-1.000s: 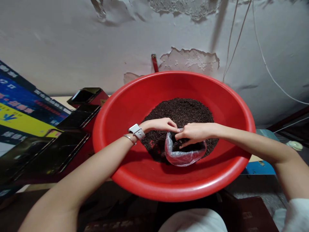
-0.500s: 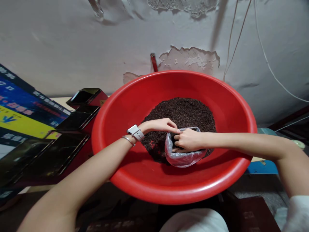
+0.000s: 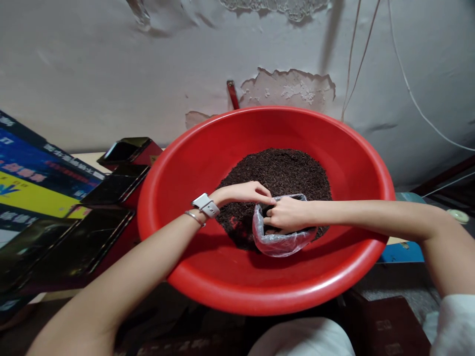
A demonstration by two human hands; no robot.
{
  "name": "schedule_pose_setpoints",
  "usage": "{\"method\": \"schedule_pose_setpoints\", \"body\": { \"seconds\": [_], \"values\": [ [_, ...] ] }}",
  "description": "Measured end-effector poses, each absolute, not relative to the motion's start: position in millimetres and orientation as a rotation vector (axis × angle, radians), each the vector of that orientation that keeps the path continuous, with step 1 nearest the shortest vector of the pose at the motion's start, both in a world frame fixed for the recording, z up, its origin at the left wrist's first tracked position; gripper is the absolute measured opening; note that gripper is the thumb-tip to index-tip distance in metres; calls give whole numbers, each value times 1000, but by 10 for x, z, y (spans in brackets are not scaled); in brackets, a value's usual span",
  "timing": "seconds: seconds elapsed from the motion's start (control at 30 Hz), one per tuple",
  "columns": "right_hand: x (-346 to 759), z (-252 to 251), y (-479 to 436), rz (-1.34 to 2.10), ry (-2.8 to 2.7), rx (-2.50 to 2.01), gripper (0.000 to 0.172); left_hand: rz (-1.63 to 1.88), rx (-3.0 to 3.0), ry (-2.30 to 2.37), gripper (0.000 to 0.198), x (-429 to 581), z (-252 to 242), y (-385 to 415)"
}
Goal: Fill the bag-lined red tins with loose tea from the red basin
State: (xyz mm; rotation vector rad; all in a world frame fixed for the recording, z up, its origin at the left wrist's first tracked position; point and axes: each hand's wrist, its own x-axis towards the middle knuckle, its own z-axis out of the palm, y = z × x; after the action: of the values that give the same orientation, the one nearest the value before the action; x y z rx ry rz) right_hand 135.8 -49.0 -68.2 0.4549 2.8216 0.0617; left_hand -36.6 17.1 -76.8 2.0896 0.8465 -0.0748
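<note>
Far left: printed carton (image 3: 44, 170), blue, yellow and black bands, pale characters, set at a slant. Next, red-sided tins (image 3: 115, 184) with dark, shiny, gold-edged tops, grouped close to the basin; pale tabletop (image 3: 87, 159) shows behind them. Then red plastic basin (image 3: 274, 301), wide, thick rolled rim, takes up the middle. Left forearm reaches in over the rim: metal bangle (image 3: 195, 217), grey-strapped watch (image 3: 206, 204) at the wrist. Left hand (image 3: 248, 191) palm down, fingers bent, thumb and fingertips nearly together, pinching the bag's rim at its far left corner. Behind and beneath the hands, heap of dark loose leaf (image 3: 282, 165) on the basin floor, some red showing through at its left edge. Clear plastic bag (image 3: 284, 244) sits in the basin at the near right part of the heap, upright, mouth open and roughly squared, dark inside. Right hand (image 3: 287, 214) in the bag's mouth, knuckles up, fingers curled downward; tips hidden, can't tell if it has hold of any leaf. Right forearm crosses the basin's right side. Past that, blue panel (image 3: 403, 252) just beside the basin; white cable (image 3: 410, 94) curves down the wall; white sleeve (image 3: 458, 321) at lower right.
</note>
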Motion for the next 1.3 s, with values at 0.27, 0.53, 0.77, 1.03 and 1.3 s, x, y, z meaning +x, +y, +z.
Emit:
{"method": "schedule_pose_setpoints", "body": {
  "seconds": [0.27,0.53,0.77,1.03,1.3],
  "values": [
    [1621,-169,-306,-646,2881,533,33,-80,2082,830,40,-372,-787,203],
    [2158,-582,665,-568,2730,1442,37,-71,2064,873,47,-351,-710,135],
    [2348,-1467,713,-436,2019,1806,89,-85,2056,872,46,-359,-740,159],
    [2131,-1614,520,-702,2160,1873,98,-96,2083,881,46,-354,-725,147],
    [2108,-1703,515,-875,2226,1957,89,-89,2101,853,48,-359,-724,147]
  ]
}}
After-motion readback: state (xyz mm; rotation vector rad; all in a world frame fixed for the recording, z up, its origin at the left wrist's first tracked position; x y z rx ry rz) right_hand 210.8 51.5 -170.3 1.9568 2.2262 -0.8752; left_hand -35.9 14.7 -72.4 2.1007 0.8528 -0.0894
